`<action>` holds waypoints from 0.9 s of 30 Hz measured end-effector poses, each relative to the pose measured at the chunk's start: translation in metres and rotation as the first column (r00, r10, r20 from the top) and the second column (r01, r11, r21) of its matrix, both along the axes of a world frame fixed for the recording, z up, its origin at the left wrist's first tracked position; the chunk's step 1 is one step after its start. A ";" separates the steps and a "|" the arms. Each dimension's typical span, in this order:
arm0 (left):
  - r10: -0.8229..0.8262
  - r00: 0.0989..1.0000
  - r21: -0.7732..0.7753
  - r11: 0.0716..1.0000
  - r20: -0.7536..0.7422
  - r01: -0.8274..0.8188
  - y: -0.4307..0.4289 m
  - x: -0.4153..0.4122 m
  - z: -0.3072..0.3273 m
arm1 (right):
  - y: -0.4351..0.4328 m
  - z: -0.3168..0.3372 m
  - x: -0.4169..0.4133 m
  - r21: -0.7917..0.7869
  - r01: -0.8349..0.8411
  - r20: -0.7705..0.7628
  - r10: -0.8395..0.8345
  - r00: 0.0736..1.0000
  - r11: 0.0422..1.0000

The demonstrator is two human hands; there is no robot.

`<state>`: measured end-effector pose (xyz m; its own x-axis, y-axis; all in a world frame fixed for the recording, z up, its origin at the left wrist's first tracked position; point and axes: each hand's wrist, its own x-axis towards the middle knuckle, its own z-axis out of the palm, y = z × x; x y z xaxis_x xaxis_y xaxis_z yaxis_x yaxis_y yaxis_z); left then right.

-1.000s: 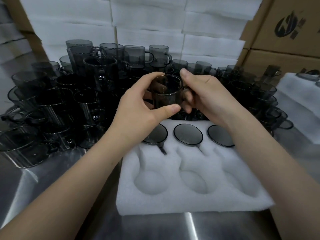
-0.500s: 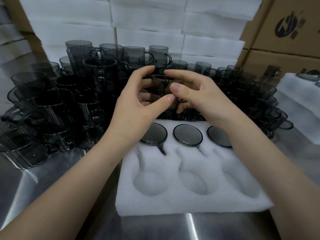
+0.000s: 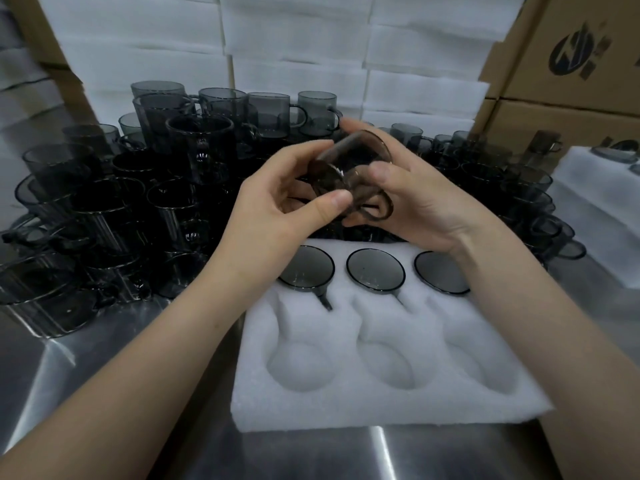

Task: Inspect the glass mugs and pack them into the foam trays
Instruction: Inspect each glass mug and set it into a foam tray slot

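A smoky glass mug (image 3: 349, 168) is tilted on its side in mid-air, base up and to the right, handle low near my right palm. My left hand (image 3: 284, 202) pinches its rim side with thumb and fingers; my right hand (image 3: 415, 199) cups its base and handle. Both hands hover above the far edge of a white foam tray (image 3: 346, 407). The tray's far row holds three mugs (image 3: 375, 270) upside down, only their round bases showing. Its three near pockets (image 3: 388, 365) are empty.
A dense crowd of loose smoky mugs (image 3: 138, 188), some stacked, fills the steel table (image 3: 104, 393) left and behind the tray. Stacked white foam sheets (image 3: 311, 46) form the back wall. Cardboard boxes (image 3: 571, 64) stand at right, with another filled foam tray (image 3: 595, 188) beside them.
The mug went from upright between both hands to tipped over, its base swinging up to the right and its handle down by my right palm. The tray and its mugs stayed put.
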<state>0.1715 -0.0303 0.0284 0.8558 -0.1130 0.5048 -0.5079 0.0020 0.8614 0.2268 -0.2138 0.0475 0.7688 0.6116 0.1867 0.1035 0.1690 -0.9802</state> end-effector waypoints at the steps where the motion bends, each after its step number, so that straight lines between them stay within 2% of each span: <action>1: -0.013 1.000 -0.013 1.000 0.001 0.013 0.000 0.000 0.000 | -0.001 0.000 0.000 0.004 -0.021 0.010 0.021 1.000 1.000; 5: -0.009 1.000 -0.097 0.995 -0.022 0.007 0.000 0.003 -0.001 | 0.001 -0.001 -0.004 0.042 -0.022 0.064 0.019 0.998 0.999; 9: -0.002 1.000 -0.083 0.997 -0.026 0.000 0.000 0.004 -0.001 | 0.006 -0.002 -0.009 -0.033 0.132 0.133 -0.127 0.983 0.991; 13: 0.031 0.999 -0.031 0.999 0.015 -0.031 -0.002 0.002 -0.001 | 0.013 -0.003 -0.013 -0.174 0.317 0.393 -0.229 0.890 0.932; 17: 0.021 1.000 0.003 1.000 -0.019 -0.021 -0.003 0.001 -0.001 | 0.017 -0.001 -0.014 -0.207 0.488 0.576 -0.297 0.761 0.848; 23: -0.010 0.998 0.004 1.000 -0.061 0.010 -0.001 0.004 0.000 | 0.019 -0.002 -0.017 -0.176 0.498 0.536 -0.341 0.772 0.849; 27: 0.000 0.998 0.015 1.000 -0.067 0.001 0.000 0.004 -0.001 | 0.022 -0.002 -0.016 -0.161 0.435 0.433 -0.333 0.838 0.886</action>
